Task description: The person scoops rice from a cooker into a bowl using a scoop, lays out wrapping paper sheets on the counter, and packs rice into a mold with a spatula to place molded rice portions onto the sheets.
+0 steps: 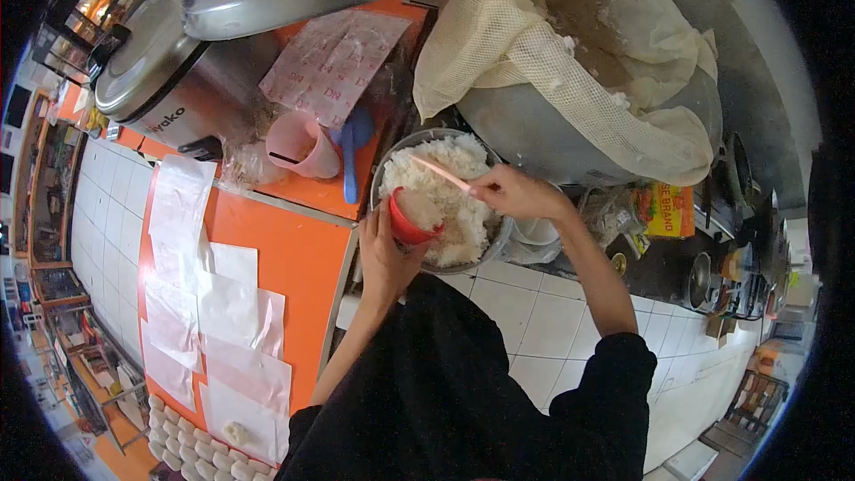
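Note:
A round metal pot (378, 180) full of white rice (463, 236) stands in front of me. My left hand (385, 254) holds a red cup (411, 218) tilted over the rice, with some rice inside it. My right hand (518, 193) grips the handle of a pale pink rice paddle (441, 171), whose far end rests on the rice. To the left of the pot, a pink cup (307, 147) and a blue scoop (352, 156) sit on the orange surface.
White paper sheets (227, 303) cover part of the orange table (307, 254), with a rice lump (236, 433) on one. Several white pieces (191, 445) line its near edge. A large cloth-lined pot (534, 129) stands ahead right, a rice cooker (169, 89) ahead left.

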A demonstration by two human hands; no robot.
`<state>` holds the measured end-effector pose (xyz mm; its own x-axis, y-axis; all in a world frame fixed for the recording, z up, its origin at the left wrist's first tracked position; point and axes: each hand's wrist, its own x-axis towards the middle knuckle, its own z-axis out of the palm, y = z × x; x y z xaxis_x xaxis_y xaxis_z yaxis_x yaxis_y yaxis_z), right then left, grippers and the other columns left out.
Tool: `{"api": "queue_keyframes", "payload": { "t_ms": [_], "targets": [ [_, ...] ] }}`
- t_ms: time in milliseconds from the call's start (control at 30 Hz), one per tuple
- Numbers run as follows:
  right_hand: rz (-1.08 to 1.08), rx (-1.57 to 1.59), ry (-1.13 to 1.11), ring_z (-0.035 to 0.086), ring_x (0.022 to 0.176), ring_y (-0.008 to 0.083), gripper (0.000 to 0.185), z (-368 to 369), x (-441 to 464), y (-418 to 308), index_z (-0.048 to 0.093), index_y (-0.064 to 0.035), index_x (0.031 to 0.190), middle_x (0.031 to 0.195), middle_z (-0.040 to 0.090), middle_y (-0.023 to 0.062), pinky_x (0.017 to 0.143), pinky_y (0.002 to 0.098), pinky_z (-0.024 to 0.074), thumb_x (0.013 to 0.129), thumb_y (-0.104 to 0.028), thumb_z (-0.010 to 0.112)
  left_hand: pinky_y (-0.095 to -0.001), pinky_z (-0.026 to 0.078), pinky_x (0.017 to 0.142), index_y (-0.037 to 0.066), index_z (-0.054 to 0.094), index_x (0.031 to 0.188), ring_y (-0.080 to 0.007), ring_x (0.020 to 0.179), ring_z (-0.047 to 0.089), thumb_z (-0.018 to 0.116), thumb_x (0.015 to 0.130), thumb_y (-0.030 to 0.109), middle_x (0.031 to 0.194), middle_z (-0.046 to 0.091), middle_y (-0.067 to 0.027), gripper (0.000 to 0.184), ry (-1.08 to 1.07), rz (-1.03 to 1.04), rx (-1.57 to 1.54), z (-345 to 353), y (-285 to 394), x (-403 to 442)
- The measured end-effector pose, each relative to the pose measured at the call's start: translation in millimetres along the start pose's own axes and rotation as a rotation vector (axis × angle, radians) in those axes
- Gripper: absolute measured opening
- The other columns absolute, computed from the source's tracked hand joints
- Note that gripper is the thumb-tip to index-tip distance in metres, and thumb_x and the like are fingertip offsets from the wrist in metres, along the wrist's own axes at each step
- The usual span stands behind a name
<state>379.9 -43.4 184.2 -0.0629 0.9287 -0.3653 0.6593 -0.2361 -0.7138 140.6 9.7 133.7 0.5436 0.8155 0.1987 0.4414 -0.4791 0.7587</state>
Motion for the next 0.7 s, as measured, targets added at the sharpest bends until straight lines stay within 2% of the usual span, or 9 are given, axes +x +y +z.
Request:
{"api": "queue_keyframes", "payload": {
  "t_ms": [100,200,300,400,500,600,700],
  "targets": [
    [0.189,0.273,-0.235,0.038,0.048,0.0048,0.030,-9.8,-9.8,-10.8,0.060,0.0025,0.083,0.054,0.042,-0.0030,0.041,0.0236,0.0317,0.092,-0.025,0.051,-0.0434,0.039,0.091,-0.005,0.039,0.125,-0.0393,0.104,0.047,0.083,0.051,0.017,0.116,0.049,-0.0225,0.088,0.003,0.013,0.016,1.1,1.7,0.0],
    [0.242,0.403,-0.385,0.037,0.047,0.0027,0.031,-10.3,-11.6,0.6,0.061,0.0012,0.085,0.054,0.041,-0.0040,0.038,0.0216,0.0280,0.093,-0.027,0.051,-0.0433,0.038,0.091,-0.005,0.039,0.125,-0.0395,0.103,0.047,0.083,0.050,0.017,0.117,0.049,-0.0228,0.089,-0.020,0.046,0.035,1.4,-3.0,1.0],
    [0.195,0.375,-0.259,0.037,0.047,0.0037,0.027,19.3,-24.5,6.5,0.062,0.0016,0.090,0.054,0.041,-0.0040,0.040,0.0226,0.0304,0.092,-0.024,0.053,-0.0431,0.038,0.091,-0.004,0.040,0.125,-0.0394,0.104,0.047,0.082,0.050,0.015,0.116,0.050,-0.0226,0.089,-0.045,0.085,0.048,0.2,-2.1,4.2],
    [-0.107,0.211,0.063,0.039,0.049,0.0052,0.024,62.9,-47.9,-5.5,0.063,0.0009,0.097,0.055,0.044,-0.0033,0.043,0.0241,0.0337,0.091,-0.020,0.053,-0.0431,0.038,0.092,-0.004,0.040,0.125,-0.0391,0.105,0.047,0.082,0.052,0.016,0.116,0.050,-0.0221,0.087,-0.034,0.126,0.044,1.3,-3.4,2.5],
    [0.070,0.165,0.236,0.041,0.052,0.0069,0.023,56.2,-71.3,-34.6,0.063,0.0006,0.101,0.058,0.047,-0.0027,0.047,0.0260,0.0359,0.089,-0.017,0.054,-0.0430,0.037,0.093,-0.004,0.040,0.125,-0.0387,0.106,0.047,0.081,0.054,0.016,0.117,0.051,-0.0218,0.084,-0.059,0.101,0.081,-5.0,-2.6,1.0],
    [0.246,0.453,0.262,0.043,0.054,0.0080,0.020,49.1,-67.7,-22.9,0.062,0.0016,0.098,0.059,0.051,0.0021,0.049,0.0274,0.0366,0.088,-0.014,0.055,-0.0426,0.038,0.092,-0.004,0.041,0.125,-0.0386,0.106,0.047,0.080,0.056,0.017,0.117,0.051,-0.0220,0.082,-0.045,0.133,0.054,-6.5,-3.3,-1.2],
    [0.164,0.381,0.287,0.044,0.053,0.0100,0.020,71.7,-42.7,-17.5,0.061,0.0040,0.097,0.058,0.049,0.0087,0.049,0.0296,0.0372,0.087,-0.013,0.054,-0.0422,0.039,0.091,-0.004,0.042,0.125,-0.0386,0.107,0.047,0.080,0.055,0.016,0.117,0.052,-0.0224,0.082,-0.040,0.150,0.018,-3.6,-11.1,-0.5]
  ]
}}
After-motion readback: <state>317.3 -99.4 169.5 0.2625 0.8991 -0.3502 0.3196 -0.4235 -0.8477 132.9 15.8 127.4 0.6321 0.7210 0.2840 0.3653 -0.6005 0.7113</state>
